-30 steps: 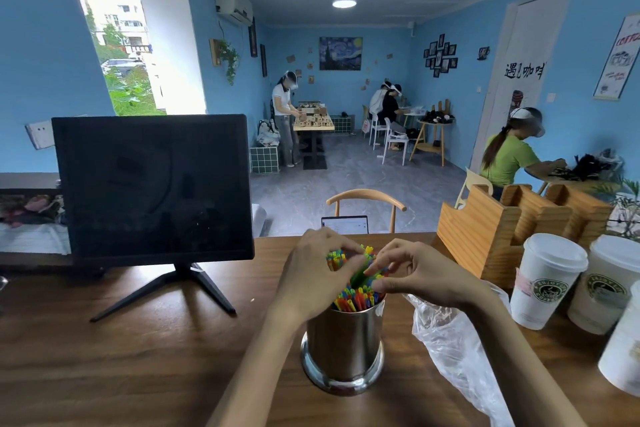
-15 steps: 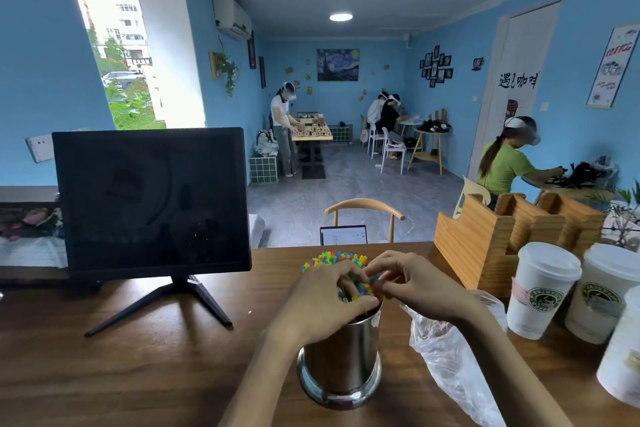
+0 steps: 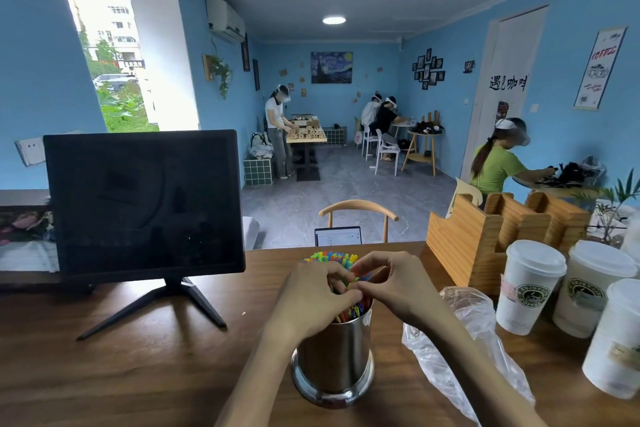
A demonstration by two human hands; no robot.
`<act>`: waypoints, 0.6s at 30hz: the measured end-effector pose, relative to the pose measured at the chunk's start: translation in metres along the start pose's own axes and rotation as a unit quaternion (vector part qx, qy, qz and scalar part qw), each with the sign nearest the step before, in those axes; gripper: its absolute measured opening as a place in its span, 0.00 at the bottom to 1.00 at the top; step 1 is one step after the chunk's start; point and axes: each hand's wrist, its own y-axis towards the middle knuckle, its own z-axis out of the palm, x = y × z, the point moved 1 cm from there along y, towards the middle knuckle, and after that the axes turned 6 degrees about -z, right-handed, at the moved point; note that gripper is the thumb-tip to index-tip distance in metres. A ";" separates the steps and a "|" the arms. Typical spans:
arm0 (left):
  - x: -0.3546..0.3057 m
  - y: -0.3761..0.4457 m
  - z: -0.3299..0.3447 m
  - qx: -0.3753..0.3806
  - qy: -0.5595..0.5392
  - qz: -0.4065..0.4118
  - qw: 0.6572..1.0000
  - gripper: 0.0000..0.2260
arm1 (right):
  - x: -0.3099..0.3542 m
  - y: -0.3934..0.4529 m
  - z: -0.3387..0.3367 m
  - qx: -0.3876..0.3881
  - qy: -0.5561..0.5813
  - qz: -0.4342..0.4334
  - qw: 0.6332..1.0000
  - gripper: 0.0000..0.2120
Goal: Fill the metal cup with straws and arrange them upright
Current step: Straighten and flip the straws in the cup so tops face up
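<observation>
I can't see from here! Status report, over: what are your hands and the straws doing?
Left hand and right hand both curled round the straws. Straws bunched in the metal cup. Plastic bag lies right of cup, not blocking.

metal cup [image 3: 335, 360]: shiny, upright on wooden table | straws [image 3: 330, 257]: multicoloured bundle standing in cup

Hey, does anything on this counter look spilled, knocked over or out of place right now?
Nothing is spilled or tipped. The metal cup stands upright, with both the left hand and right hand gathered around the straws. The only loose item is an empty, crumpled plastic bag lying beside the cup.
</observation>
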 end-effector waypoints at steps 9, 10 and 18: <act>0.006 0.008 -0.005 0.006 0.000 -0.008 1.000 0.05 | 0.004 -0.004 0.001 0.055 0.108 0.021 0.992 0.06; 0.006 0.008 -0.006 0.005 0.002 -0.006 1.000 0.05 | 0.005 -0.004 0.001 0.064 0.111 0.024 0.991 0.08; 0.003 0.002 -0.003 -0.066 -0.073 0.026 0.995 0.03 | 0.008 -0.008 0.001 0.057 0.106 0.018 0.993 0.09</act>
